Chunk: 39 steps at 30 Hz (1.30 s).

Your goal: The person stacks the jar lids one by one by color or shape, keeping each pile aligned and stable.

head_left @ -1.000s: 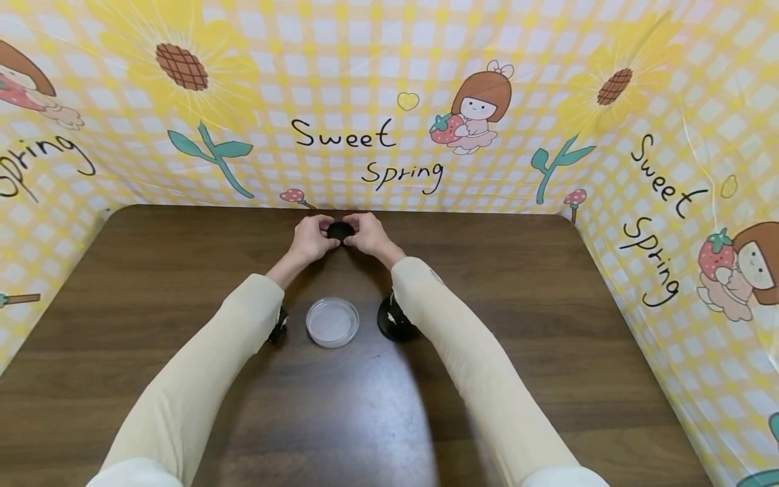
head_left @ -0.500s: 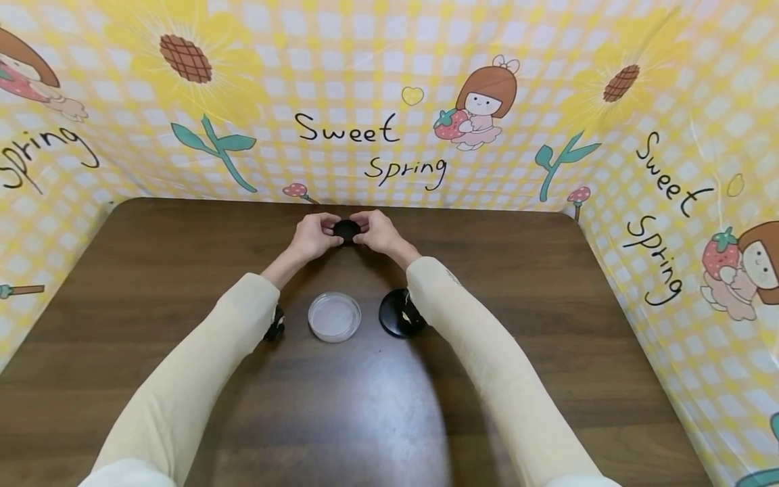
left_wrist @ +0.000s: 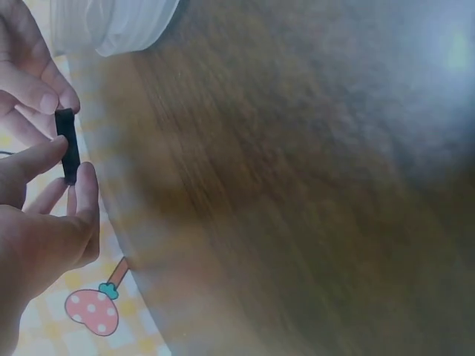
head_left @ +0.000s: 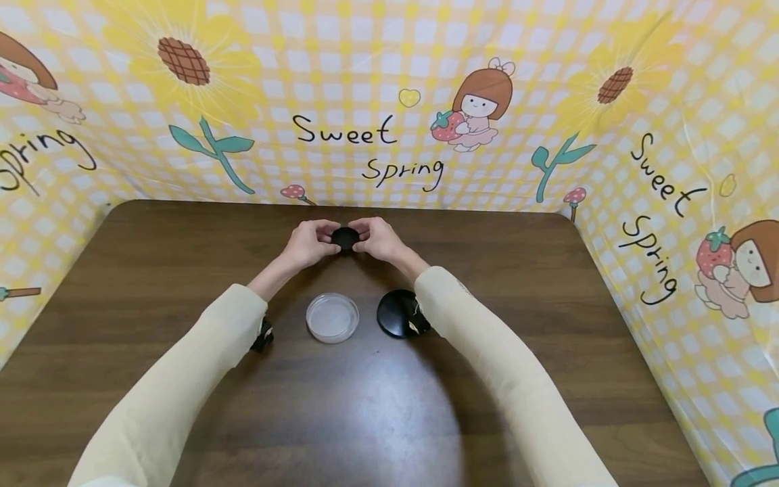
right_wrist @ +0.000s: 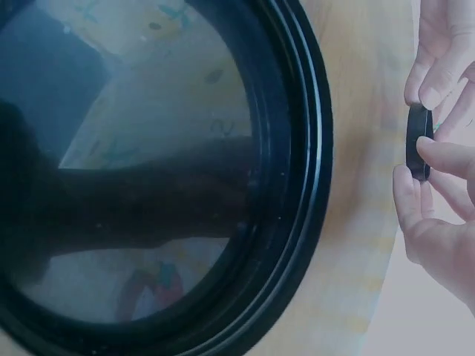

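At the far edge of the table, my left hand [head_left: 309, 242] and right hand [head_left: 379, 238] hold a small flat black disc [head_left: 345, 239] between them, one at each side. In the left wrist view the disc [left_wrist: 69, 147] appears edge-on, pinched by thumb and fingers of both hands. The right wrist view also has the disc [right_wrist: 418, 141] standing on edge between the fingertips. A round clear plastic dish [head_left: 332, 318] lies on the table nearer to me. To its right is a larger glossy black round lid [head_left: 394, 314], partly covered by my right wrist camera.
The brown wooden table [head_left: 377, 419] ends at the back against a yellow checked cloth [head_left: 341, 74], which also hangs at both sides. A black camera [head_left: 263, 336] is strapped at my left wrist, left of the dish.
Both hands have come slightly nearer to me and a little to the right, with the black disc still between them. Dish and lid lie where they were; the head view shifts slightly.
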Each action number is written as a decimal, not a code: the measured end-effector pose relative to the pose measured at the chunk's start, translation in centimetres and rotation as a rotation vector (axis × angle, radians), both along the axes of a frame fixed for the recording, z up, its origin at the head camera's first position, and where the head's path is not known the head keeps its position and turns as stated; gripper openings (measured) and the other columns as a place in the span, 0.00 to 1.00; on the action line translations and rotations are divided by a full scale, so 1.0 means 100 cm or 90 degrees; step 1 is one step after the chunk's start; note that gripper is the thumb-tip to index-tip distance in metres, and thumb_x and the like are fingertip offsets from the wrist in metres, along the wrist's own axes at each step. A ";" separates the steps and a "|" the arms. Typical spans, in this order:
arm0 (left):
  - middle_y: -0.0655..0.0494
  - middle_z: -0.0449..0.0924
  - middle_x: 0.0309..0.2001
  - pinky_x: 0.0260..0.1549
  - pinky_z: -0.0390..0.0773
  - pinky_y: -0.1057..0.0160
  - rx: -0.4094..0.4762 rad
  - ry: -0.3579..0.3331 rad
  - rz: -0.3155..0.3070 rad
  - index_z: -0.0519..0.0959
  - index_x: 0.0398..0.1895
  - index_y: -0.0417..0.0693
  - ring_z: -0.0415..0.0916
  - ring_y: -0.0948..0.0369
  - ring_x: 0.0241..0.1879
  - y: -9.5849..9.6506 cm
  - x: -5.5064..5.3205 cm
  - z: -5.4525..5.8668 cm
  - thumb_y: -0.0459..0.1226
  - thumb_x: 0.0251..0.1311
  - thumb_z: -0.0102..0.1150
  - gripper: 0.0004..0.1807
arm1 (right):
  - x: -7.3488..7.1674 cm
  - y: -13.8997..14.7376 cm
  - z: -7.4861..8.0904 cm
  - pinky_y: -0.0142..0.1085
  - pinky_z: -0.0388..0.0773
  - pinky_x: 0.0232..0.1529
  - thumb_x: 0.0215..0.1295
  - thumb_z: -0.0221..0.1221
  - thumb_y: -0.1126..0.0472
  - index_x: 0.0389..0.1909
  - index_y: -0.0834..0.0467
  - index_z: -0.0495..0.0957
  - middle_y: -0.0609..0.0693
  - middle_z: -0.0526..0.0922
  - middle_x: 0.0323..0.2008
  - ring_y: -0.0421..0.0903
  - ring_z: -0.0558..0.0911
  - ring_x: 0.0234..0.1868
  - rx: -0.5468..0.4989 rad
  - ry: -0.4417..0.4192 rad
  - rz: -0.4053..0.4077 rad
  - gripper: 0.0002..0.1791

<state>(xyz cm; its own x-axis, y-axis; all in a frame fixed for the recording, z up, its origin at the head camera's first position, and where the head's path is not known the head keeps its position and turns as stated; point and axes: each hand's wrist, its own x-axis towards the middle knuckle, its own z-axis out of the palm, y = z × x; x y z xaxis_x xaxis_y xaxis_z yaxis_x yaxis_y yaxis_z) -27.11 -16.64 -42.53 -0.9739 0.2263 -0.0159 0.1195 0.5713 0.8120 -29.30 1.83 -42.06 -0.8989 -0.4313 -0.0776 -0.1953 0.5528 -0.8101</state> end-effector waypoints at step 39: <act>0.41 0.73 0.46 0.44 0.79 0.58 0.025 0.016 -0.050 0.77 0.54 0.36 0.77 0.51 0.43 0.049 0.100 0.030 0.26 0.52 0.69 0.24 | 0.104 0.064 0.027 0.38 0.78 0.46 0.56 0.65 0.72 0.55 0.66 0.77 0.58 0.82 0.45 0.50 0.81 0.43 -0.041 0.063 0.029 0.23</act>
